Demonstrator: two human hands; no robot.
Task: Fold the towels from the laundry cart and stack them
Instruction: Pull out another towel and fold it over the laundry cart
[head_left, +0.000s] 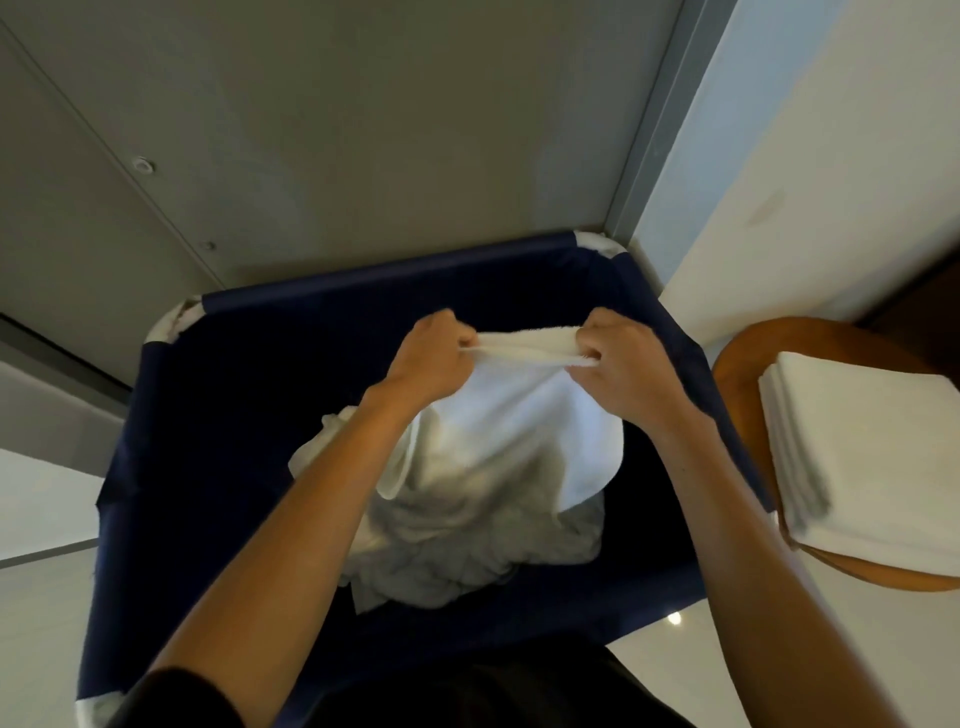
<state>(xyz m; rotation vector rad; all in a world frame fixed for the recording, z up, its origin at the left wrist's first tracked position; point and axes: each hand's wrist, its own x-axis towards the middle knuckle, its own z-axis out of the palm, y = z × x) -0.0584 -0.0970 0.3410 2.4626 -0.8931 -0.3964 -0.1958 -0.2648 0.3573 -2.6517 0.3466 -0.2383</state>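
Observation:
A white towel (524, 410) hangs over the dark blue laundry cart (395, 267), held up by its top edge. My left hand (431, 353) grips that edge at its left end and my right hand (621, 358) grips it at its right end, the edge stretched between them. The towel's lower part drapes down onto a crumpled heap of white towels (457, 545) at the bottom of the cart. A stack of folded white towels (878, 447) lies on a round wooden table (737, 358) to the right of the cart.
The cart stands against a grey wall with a metal frame strip (654, 130) at its right. A white wall (831, 156) rises behind the wooden table. Glossy white floor (691, 654) shows below the cart's right side.

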